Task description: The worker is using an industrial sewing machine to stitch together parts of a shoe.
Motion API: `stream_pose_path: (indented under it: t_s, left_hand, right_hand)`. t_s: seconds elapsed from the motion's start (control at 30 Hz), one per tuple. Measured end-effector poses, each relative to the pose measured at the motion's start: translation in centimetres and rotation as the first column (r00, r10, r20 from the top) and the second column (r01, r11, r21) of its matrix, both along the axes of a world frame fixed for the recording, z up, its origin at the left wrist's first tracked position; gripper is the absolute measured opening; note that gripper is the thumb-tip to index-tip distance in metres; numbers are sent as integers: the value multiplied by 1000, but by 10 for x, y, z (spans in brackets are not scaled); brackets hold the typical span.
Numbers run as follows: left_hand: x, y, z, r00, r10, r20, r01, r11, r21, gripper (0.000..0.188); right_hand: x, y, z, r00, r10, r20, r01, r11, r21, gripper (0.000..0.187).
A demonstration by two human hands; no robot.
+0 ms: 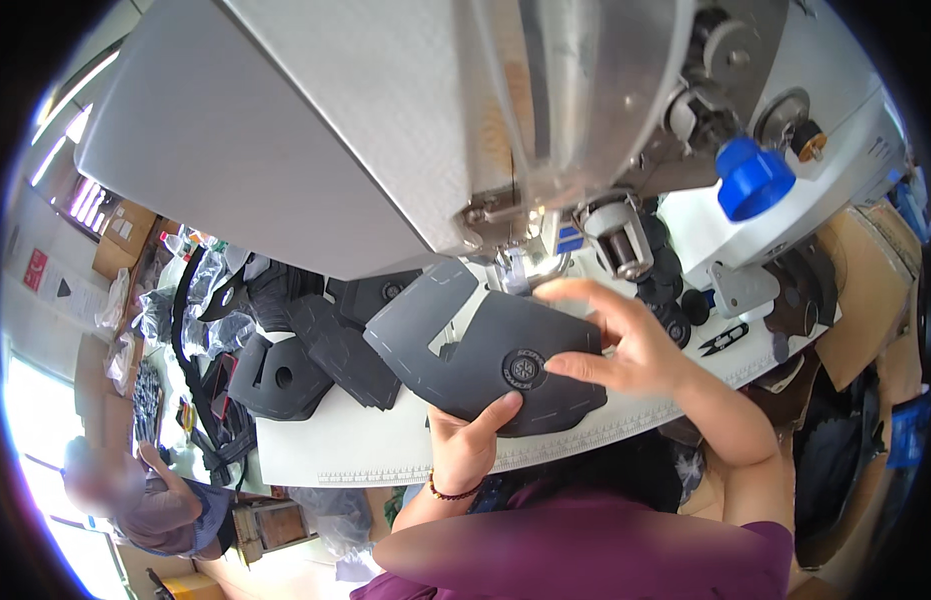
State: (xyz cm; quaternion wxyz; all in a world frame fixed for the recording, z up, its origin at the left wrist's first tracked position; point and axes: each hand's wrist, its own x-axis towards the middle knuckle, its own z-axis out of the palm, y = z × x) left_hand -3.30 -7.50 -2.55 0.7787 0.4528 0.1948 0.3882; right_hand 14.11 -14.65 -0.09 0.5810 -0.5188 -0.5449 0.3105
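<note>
A dark grey, shaped panel [455, 350] with a slot, pale stitch-like marks and a round badge [524, 369] lies over the white sewing machine bed, its far edge near the presser foot [520, 270]. My left hand [463, 450] grips its near edge, thumb on top and fingers hidden beneath. Over the panel's right part is my right hand [630, 345], thumb and forefinger spread. The thumb tip is beside the badge and the forefinger points toward the presser foot. Whether this hand presses on the panel I cannot tell.
The sewing machine head [315, 130] looms above. More dark panels [335, 345] are stacked left. Several round black pieces [665, 285] and thread snips [725, 338] lie right. A ruler strip [385, 477] edges the table. Another person [150, 500] works at far left.
</note>
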Motion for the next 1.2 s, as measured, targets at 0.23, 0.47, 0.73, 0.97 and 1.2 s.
stream_pose_path:
  t_s: [0.23,0.47,0.73,0.97,1.2]
  left_hand:
    - [8,33,15,985,-159,-62,146,975,-168,35]
    - [44,71,38,964,-181,-196,193,980,44,33]
    - [47,95,40,845,53,-532,345,706,619,19]
    - [52,99,39,867,-192,-460,368,870,329,35]
    - [48,99,34,893,-319,-316,384,908,167,44]
  right_hand:
    - [-5,14,-6,997,-54,-54,56,998,33,15]
    - [27,30,-39,273,-639,719,342,763,548,13]
    - [16,34,-28,895,-446,-19,439,872,216,14]
    - [17,39,-62,855,-447,-263,480,874,77,10]
    - [9,33,-17,894,-446,-33,439,860,260,12]
